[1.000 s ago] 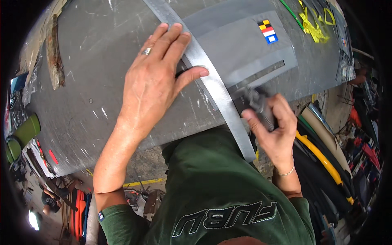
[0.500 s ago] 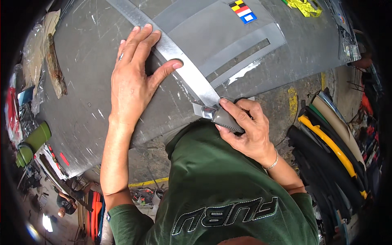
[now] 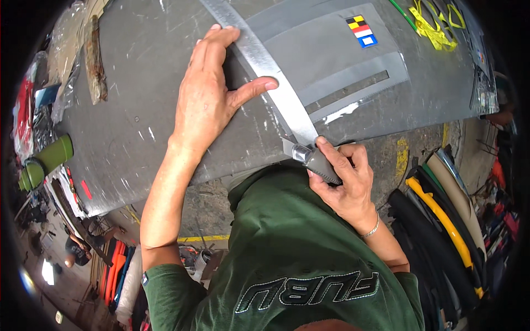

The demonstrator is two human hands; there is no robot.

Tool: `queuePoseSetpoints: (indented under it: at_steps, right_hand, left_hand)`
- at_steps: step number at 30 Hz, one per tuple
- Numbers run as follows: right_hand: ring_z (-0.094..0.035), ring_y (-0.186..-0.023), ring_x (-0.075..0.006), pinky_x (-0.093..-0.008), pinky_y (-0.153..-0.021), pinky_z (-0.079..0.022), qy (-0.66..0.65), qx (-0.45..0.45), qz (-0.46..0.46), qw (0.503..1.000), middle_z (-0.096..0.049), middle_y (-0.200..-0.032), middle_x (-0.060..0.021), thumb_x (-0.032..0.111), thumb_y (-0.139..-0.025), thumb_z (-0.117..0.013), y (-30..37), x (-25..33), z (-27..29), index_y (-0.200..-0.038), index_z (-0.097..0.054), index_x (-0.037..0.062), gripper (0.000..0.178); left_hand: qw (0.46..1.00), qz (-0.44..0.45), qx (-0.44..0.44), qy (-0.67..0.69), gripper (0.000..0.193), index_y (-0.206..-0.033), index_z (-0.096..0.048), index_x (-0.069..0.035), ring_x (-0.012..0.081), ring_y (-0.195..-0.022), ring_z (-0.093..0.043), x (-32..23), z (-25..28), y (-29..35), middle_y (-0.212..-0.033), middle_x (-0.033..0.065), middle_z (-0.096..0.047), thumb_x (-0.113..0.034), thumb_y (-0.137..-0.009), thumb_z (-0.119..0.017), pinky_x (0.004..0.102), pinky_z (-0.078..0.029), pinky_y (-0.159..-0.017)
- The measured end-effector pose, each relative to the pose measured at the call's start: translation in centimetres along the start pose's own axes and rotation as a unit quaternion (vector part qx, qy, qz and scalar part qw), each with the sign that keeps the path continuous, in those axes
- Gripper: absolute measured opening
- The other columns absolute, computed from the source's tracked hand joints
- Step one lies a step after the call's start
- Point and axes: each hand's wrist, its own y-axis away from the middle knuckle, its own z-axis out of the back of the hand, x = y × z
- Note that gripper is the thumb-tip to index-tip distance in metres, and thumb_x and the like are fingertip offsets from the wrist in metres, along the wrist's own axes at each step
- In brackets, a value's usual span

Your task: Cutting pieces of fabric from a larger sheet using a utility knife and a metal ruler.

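My left hand (image 3: 212, 94) lies flat with fingers spread on a long metal straightedge (image 3: 265, 71), pressing it onto a large grey sheet (image 3: 138, 110) on the table. My right hand (image 3: 345, 185) is closed around a utility knife (image 3: 314, 159) with a grey handle. Its blade end sits against the near end of the straightedge, at the sheet's front edge. A lighter grey panel (image 3: 331, 60) with long cut slots lies to the right of the straightedge.
A small patch of coloured squares (image 3: 361, 31) lies on the grey panel. Yellow scraps (image 3: 436, 27) sit at the far right. A green cylinder (image 3: 47, 160) stands at the left table edge. Black, yellow and beige rolls (image 3: 441, 220) lie on the floor at right.
My right hand has drawn the knife along the straightedge toward me, down to the sheet's near edge. My left hand stays on the straightedge.
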Motion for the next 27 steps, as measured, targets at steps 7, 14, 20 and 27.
queuePoseSetpoints:
  at_steps: [7,14,20,27]
  right_hand:
    - [-0.059,-0.072,-0.0217,-0.0360,-0.062,-0.054,-0.002,-0.018,0.018,1.000,-0.055,-0.096,-0.0072,0.013,-0.067,-0.088,-0.1,-0.2,-0.3,-0.135,-0.070,0.0140,0.070]
    - [-0.059,-0.080,-0.0235,-0.0346,-0.069,-0.053,-0.001,-0.002,-0.003,1.000,-0.055,-0.093,-0.0084,0.007,-0.067,-0.087,-0.2,0.2,0.0,-0.128,-0.073,0.0062,0.063]
    - [-0.060,-0.080,-0.0226,-0.0353,-0.069,-0.053,-0.005,0.007,-0.010,1.000,-0.056,-0.096,-0.0085,0.010,-0.070,-0.088,-0.4,0.5,0.5,-0.132,-0.070,0.0081,0.065]
    - [-0.063,-0.090,-0.0255,-0.0364,-0.083,-0.054,-0.040,0.012,-0.033,0.999,-0.065,-0.114,-0.0167,0.000,-0.086,-0.077,-2.0,1.6,3.1,-0.140,-0.060,-0.0027,0.057]
  left_hand:
    - [0.998,0.023,-0.012,0.050,0.090,-0.134,-0.054,0.003,0.0407,-0.135,-0.055,0.2,-0.5,0.4,-0.138,0.0182,-0.060,-0.054,-0.072,-0.086,0.0491,-0.048,-0.112]
    - [0.997,-0.034,0.023,-0.069,0.060,-0.125,-0.069,-0.007,0.0349,-0.138,-0.055,-0.4,0.6,-0.1,-0.143,0.0114,-0.060,-0.044,-0.079,-0.083,0.0461,-0.055,-0.103]
    - [0.997,-0.043,0.065,-0.030,0.056,-0.129,-0.068,-0.007,0.0299,-0.139,-0.054,-0.9,0.9,-0.4,-0.141,0.0111,-0.062,-0.041,-0.086,-0.079,0.0449,-0.056,-0.103]
    - [0.993,-0.073,0.072,-0.050,0.056,-0.130,-0.067,-0.006,0.0296,-0.141,-0.053,-0.4,1.3,-0.1,-0.141,0.0112,-0.063,-0.042,-0.088,-0.078,0.0450,-0.054,-0.105]
